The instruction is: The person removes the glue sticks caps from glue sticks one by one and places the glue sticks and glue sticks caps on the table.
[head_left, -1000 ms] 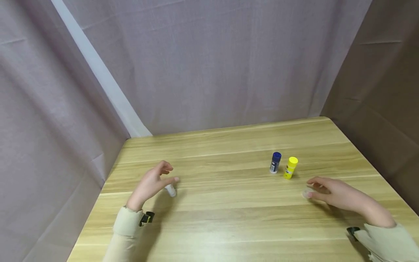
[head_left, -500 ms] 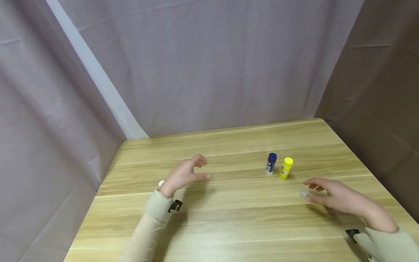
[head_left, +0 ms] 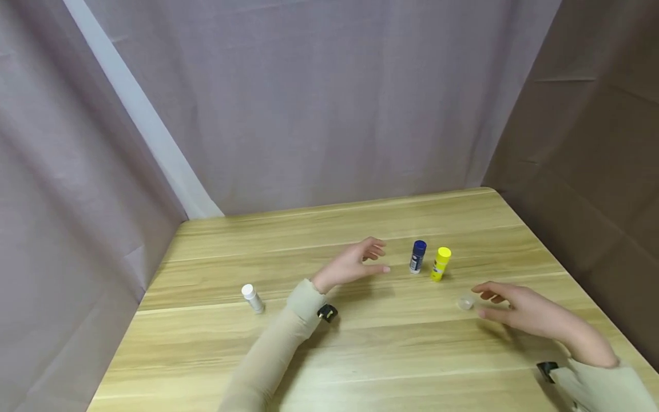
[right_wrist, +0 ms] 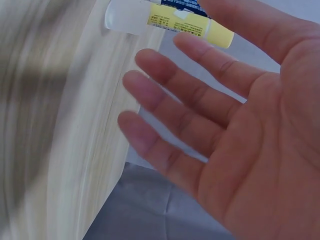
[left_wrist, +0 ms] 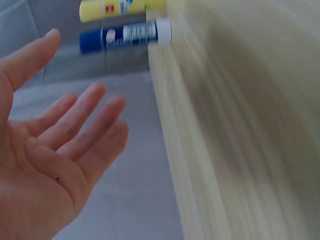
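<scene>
With fingers loosely extended and nothing in them, my left hand [head_left: 352, 264] hovers over the middle of the table, left of a blue-capped glue stick [head_left: 417, 257]. A yellow glue stick [head_left: 440, 264] stands upright just right of the blue one; both also show in the left wrist view. My right hand [head_left: 525, 309] is beside a small translucent round piece [head_left: 465, 302], thumb and fingers spread apart. That piece rests on the table, apart from the fingers. In the right wrist view, the translucent piece [right_wrist: 124, 17] partly overlaps the yellow stick. A white capped stick [head_left: 253, 298] stands at the left, behind my left forearm.
The wood-grain table [head_left: 391, 355] has a rounded far right corner. Grey cloth [head_left: 319, 114] hangs behind and at the left, and a brown cloth panel [head_left: 582, 171] is at the right.
My left hand has left the white stick and moved right toward the blue glue stick. My right hand has come away from the translucent piece. The head view has shifted slightly right.
</scene>
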A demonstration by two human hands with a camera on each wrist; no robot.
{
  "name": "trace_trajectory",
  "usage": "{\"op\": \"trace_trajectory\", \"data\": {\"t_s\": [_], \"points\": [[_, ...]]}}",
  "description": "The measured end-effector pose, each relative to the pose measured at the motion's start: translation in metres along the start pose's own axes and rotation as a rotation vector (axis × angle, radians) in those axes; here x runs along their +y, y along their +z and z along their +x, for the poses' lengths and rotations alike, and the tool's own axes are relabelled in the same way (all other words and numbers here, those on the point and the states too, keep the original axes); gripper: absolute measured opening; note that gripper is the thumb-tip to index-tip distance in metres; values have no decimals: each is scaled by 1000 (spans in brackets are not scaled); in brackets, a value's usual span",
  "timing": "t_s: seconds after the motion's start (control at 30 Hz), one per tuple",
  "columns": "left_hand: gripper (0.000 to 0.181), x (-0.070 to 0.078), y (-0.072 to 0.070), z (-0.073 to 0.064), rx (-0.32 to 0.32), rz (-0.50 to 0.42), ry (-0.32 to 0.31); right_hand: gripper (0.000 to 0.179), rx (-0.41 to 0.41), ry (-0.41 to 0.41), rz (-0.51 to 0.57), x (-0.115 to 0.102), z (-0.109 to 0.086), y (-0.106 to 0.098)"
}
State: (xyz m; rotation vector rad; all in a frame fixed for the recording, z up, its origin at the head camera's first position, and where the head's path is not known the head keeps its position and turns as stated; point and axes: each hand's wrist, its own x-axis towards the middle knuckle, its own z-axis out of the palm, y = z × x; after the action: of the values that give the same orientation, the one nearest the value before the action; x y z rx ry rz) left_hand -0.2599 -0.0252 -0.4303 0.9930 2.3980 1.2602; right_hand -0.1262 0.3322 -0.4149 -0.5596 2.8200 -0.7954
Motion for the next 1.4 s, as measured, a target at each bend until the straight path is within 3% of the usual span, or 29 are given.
{"op": "trace_trajectory", "data": {"t_s": [0.2,0.37,0.6,0.8,1.03,1.23,1.4], "points": [[70,9,20,28,23,-32,8,43,20,29,-5,2,-10,-2],[70,14,27,41,31,-35,14,40,30,36,-5,4,-18,0],[62,31,31,51,-2,42,72,36,38,54,6,5,-24,4],[59,33,39,64,-51,133,95,34,36,46,7,5,-22,3],[55,23,49,68,-99,173,53,34,-19,28,54,6,-21,7],[48,21,52,66,-140,188,64,35,-37,33,62,7,-19,9],[41,17,53,62,-159,135,33,36,-48,42,66,7,-15,7]]}}
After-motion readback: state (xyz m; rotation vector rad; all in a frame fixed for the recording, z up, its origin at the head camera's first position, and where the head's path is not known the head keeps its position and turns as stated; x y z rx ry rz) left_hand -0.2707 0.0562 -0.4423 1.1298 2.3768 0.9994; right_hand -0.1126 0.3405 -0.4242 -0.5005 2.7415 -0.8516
